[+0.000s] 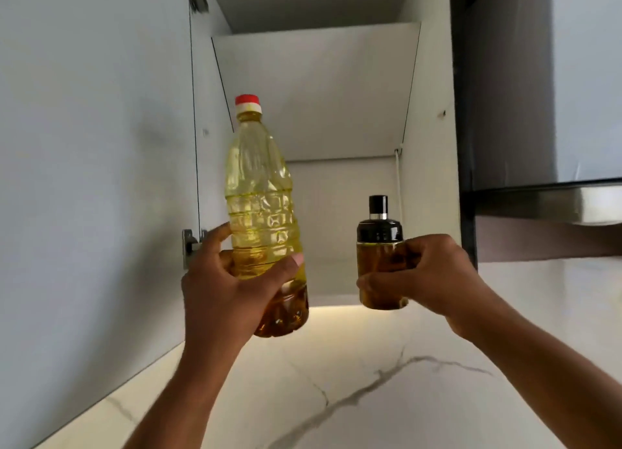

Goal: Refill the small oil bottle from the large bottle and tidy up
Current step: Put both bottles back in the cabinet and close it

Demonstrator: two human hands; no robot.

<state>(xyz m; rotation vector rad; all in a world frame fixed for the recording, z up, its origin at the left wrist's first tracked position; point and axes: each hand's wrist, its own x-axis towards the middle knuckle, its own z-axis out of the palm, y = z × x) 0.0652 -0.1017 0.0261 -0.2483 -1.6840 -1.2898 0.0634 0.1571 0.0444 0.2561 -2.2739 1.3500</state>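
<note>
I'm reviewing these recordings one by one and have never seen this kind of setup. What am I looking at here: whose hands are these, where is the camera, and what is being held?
There is no machine here. A person wears one wide-angle camera on the head, so you see their own two bare arms reaching up and forward. The view tilts upward into an open wall cabinet with white inner walls; its door stands open at the left. Below it is a white marble-patterned wall.

The left hand grips the large oil bottle, clear plastic with a red cap, upright and mostly full of yellow oil. The right hand grips the small oil bottle, glass with a black top, also upright and holding oil. Both are closed and held in the air in front of the cabinet, apart from each other.
</note>
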